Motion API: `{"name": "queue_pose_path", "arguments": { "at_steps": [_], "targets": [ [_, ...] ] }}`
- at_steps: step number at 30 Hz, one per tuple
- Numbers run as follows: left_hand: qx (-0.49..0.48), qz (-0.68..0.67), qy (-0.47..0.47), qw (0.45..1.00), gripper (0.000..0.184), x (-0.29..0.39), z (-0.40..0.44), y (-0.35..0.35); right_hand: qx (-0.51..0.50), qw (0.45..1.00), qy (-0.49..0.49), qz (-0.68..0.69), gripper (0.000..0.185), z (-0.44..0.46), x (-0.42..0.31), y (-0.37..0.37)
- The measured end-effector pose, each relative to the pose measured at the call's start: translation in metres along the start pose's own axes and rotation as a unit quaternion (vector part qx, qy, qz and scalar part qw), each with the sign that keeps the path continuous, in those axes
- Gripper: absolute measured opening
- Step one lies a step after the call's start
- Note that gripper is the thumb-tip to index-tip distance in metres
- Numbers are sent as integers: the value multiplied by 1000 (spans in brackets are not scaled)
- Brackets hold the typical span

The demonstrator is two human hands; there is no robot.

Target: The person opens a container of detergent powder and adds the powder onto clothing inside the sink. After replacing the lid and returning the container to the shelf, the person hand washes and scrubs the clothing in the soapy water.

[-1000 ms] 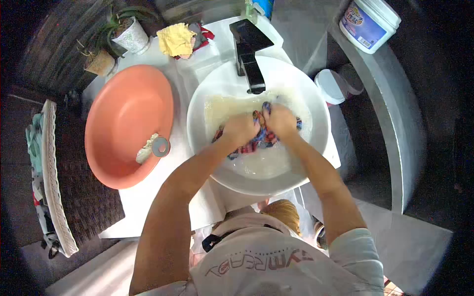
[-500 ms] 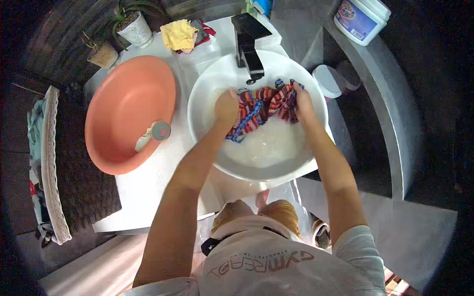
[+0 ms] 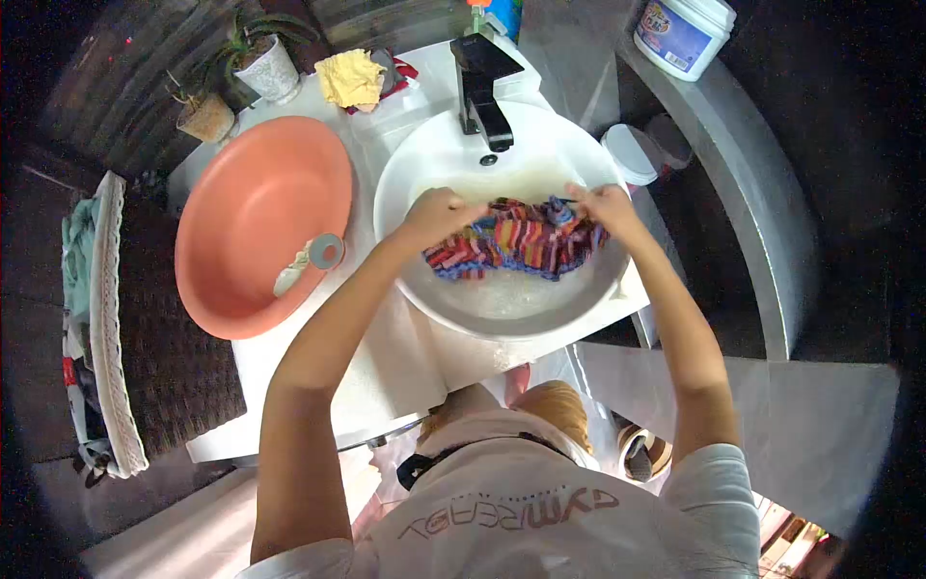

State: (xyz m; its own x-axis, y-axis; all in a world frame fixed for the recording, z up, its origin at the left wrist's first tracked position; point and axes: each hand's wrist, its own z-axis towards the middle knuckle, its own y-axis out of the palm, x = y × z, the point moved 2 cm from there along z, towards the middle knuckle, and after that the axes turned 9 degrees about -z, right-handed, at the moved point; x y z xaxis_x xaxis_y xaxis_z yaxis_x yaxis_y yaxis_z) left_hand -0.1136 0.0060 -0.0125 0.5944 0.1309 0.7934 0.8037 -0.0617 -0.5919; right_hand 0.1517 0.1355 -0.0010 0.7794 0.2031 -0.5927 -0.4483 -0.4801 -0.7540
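A wet knitted cloth point(image 3: 526, 243) striped in red, orange, purple and blue is spread between my hands in the round white washbasin point(image 3: 388, 207). My left hand point(image 3: 444, 217) pinches its upper left edge. With fingers closed, my right hand point(image 3: 606, 208) grips the upper right end, near a bunched blue part. The cloth's lower edge hangs at the cloudy, sudsy water point(image 3: 502, 297); what lies under the surface is hidden. Above the basin's far side stands a black faucet point(image 3: 482, 96).
Left of the basin, an orange tub point(image 3: 227, 222) holds a brush-like item with a round grey end point(image 3: 326, 252). Behind are a yellow cloth point(image 3: 350, 79) and potted plants point(image 3: 270, 72). A white tub with a blue label point(image 3: 683, 37) stands on a curved ledge at right.
The bunched, slanting cloth is now stretched wider and more level, lower in the basin. My left hand has shifted down slightly and turned inward. The view has tilted a little.
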Motion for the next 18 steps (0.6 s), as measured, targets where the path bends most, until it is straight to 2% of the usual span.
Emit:
{"name": "queue_pose_path", "arguments": {
  "at_steps": [1, 3, 4, 6, 7, 9, 10, 12, 13, 16, 18],
  "targets": [
    [-9, 86, 41, 995, 49, 3, -4, 2, 8, 980, -15, -197, 60, -17, -20, -5],
    [44, 91, 100, 990, 64, 8, -15, 17, 76, 943, -180, -269, 69, -35, -24, 16],
    [44, 91, 101, 990, 64, 3, -17, 32, 76, 943, -179, -270, 69, -42, -25, 29],
    [87, 217, 117, 965, 77, -4, -18, 65, 96, 890, -180, -407, 82, -48, -27, 60],
    [105, 312, 117, 937, 72, 7, -26, 73, 69, 883, -164, -435, 79, -45, -26, 76],
    [103, 310, 82, 942, 61, 8, -17, 80, 102, 877, -176, -436, 70, -36, -27, 85],
    [101, 310, 80, 942, 61, 6, -12, 80, 99, 878, -175, -435, 70, -31, -27, 87],
    [99, 265, 97, 954, 38, 3, 4, 77, 87, 890, -205, -399, 56, -17, -31, 87],
    [100, 265, 96, 954, 38, 1, 12, 77, 86, 890, -205, -398, 56, -7, -30, 88],
    [115, 288, 66, 948, 22, 5, 26, 74, 104, 888, -208, -398, 33, 13, -35, 92],
    [116, 286, 65, 949, 20, -3, 38, 76, 86, 887, -201, -407, 33, 22, -39, 90]
  ]
}}
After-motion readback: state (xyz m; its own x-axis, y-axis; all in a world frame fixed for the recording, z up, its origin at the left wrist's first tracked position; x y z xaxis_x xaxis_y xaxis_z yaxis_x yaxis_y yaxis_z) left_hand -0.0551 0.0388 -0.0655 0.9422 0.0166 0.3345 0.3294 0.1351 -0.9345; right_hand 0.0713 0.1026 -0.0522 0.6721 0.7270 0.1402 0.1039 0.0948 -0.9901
